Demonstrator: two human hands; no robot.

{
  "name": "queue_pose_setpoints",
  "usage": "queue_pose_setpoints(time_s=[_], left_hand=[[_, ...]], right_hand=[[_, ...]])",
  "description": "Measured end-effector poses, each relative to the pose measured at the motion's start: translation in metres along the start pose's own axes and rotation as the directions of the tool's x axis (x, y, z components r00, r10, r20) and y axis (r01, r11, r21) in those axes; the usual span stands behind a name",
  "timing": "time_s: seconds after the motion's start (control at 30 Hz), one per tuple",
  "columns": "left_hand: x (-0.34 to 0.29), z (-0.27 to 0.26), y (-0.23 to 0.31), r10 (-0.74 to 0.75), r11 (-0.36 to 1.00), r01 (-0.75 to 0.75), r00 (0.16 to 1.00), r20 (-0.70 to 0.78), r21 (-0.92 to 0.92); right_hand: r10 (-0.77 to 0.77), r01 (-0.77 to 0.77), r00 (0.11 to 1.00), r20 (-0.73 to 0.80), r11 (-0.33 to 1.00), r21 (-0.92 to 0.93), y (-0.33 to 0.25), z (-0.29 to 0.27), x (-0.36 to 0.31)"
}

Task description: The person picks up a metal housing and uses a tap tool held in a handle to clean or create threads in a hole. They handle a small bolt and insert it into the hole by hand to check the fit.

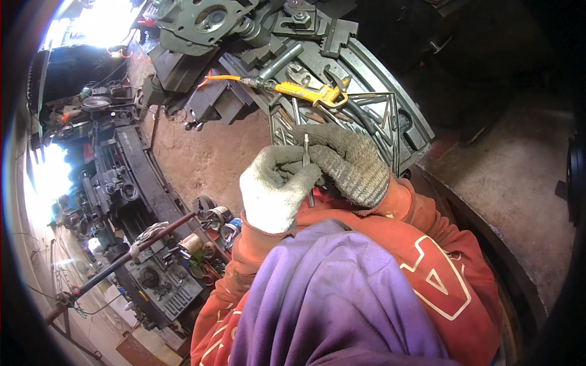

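Note:
A slim metal rod (306,149) stands nearly upright in front of my chest, its bright tip showing above the gloves and its lower end below them. My left hand (268,186), in a pale knitted glove, pinches it between thumb and fingers. From the other side my right hand (351,163), in a greyer, dirtier glove, closes its bent fingers against the rod. The right thumb and the rod's middle are partly hidden. Just beyond the gloves lies a metal tray (395,131) holding several rods and bits.
A yellow air blow gun (308,93) with an orange hose lies across the tray's far side. Clamps and a large metal casting (201,27) sit on the machine table (381,73). Tins (218,215) stand at left near a reddish pipe (162,233); a lathe-like machine (131,165) is farther left.

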State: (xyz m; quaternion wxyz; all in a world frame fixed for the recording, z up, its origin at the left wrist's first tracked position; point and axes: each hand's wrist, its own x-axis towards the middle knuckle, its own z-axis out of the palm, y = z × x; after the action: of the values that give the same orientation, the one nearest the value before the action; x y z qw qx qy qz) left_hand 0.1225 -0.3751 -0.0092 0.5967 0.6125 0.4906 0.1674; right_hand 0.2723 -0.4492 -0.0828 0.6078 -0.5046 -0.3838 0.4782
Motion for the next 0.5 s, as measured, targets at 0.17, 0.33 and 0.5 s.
queue_pose_setpoints(time_s=[0.17,0.33,0.5], left_hand=[[-0.001,-0.001,-0.001,0.036,0.999,-0.036,0.999,-0.005,0.017],[-0.001,-0.001,-0.002,0.059,0.997,-0.059,0.998,-0.009,0.044],[0.003,-0.009,0.003,0.147,0.934,-0.147,0.989,0.026,0.326]], right_hand=[[0.005,-0.005,1.0,0.002,1.0,-0.004,0.001,0.002,0.001],[0.026,-0.026,1.0,0.012,1.0,-0.015,-0.001,0.001,0.0],[-0.021,-0.002,0.989,-0.147,0.988,-0.157,-0.008,0.012,-0.013]])
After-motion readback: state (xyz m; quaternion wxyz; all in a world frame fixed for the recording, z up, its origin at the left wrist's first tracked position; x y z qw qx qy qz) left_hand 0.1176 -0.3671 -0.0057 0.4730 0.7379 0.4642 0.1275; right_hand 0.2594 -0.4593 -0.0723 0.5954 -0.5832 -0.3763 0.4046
